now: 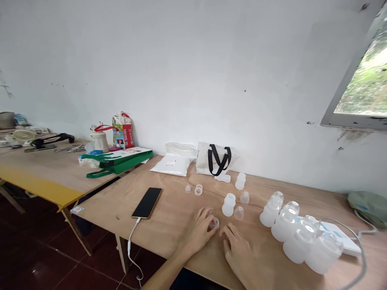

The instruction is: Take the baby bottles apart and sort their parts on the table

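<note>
My left hand point(200, 230) rests on the wooden table, its fingers curled around a clear bottle collar ring point(214, 222). Just to its right, my right hand point(237, 246) lies low over the table, fingers loosely bent and apart, with nothing seen in them. Beyond the hands stands an uncapped frosted baby bottle point(229, 205), with one clear dome cap point(238, 213) beside it and another cap point(244, 197) behind. A second uncapped bottle point(240, 181) is farther back. A clear nipple point(188, 188) and another collar ring point(198, 190) lie to the left of these.
Several capped bottles point(298, 239) stand at right, before a white device point(340, 237) with a cable. A phone point(147, 202) on a charging cord lies left. Along the wall are a white packet point(171, 164) and a black-handled bag point(202, 159). A green bag point(130, 161) lies on the neighbouring table.
</note>
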Demonstrator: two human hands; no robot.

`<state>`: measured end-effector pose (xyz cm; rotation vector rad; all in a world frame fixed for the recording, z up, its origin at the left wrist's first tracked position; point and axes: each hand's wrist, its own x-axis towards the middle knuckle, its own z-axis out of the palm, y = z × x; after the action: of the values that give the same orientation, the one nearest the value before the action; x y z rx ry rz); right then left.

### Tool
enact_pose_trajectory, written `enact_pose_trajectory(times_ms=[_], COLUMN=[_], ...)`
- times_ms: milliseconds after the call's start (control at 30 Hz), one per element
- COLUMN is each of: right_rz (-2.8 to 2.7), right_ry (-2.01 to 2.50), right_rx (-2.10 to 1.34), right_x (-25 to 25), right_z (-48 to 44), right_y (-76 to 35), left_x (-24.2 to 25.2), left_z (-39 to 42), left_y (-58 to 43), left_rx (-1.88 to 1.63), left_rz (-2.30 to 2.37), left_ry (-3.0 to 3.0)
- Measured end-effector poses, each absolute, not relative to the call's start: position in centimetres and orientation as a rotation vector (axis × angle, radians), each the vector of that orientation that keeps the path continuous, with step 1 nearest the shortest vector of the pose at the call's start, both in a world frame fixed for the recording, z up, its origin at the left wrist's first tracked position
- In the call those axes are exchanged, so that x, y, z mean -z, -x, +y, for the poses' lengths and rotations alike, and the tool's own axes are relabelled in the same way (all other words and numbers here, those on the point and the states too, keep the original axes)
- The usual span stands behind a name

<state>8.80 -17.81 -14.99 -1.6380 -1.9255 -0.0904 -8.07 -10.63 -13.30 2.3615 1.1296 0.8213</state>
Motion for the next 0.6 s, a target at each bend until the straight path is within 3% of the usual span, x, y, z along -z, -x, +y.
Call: enact_pose_trajectory(times_ms=[267, 600], right_rz=[-1.988, -2.030], right_ry=[1.611, 1.581], right_rx=[0.101, 0.096], right_x=[16.2, 16.3], right_z=[-17.2, -17.2], right_y=[-9.0, -8.9], left_x=[13.0, 14.5], left_z=[-9.7, -8.5], left_y=[8.9, 9.2], left_rx=[-0.845, -0.928], left_rz=[0.870, 1.017], left_ry=[-2.320, -2.362])
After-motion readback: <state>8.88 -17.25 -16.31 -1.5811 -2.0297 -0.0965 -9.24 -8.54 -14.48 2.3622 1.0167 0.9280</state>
